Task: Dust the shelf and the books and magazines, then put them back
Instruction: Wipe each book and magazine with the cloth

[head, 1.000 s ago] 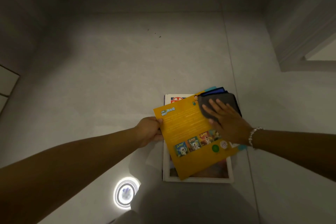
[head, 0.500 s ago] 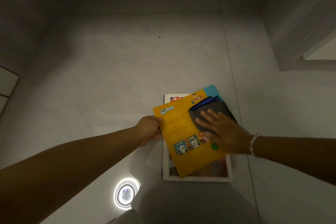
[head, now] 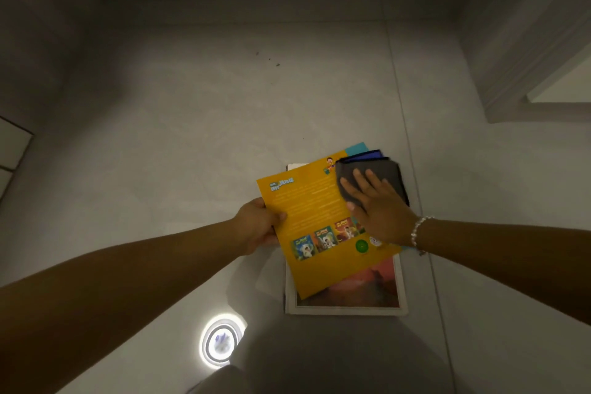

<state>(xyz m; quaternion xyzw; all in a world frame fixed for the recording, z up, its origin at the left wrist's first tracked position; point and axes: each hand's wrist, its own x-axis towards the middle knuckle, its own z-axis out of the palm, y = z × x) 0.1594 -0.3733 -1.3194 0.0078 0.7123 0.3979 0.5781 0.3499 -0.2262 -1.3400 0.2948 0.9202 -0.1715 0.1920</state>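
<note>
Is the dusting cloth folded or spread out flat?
Folded. The grey cloth shows stacked blue-edged layers at its top, under the flat right hand on the yellow book.

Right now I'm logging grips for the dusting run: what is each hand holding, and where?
Left hand grips the yellow magazine at its left edge. Right hand presses the grey cloth flat on it, fingers straight.
</note>
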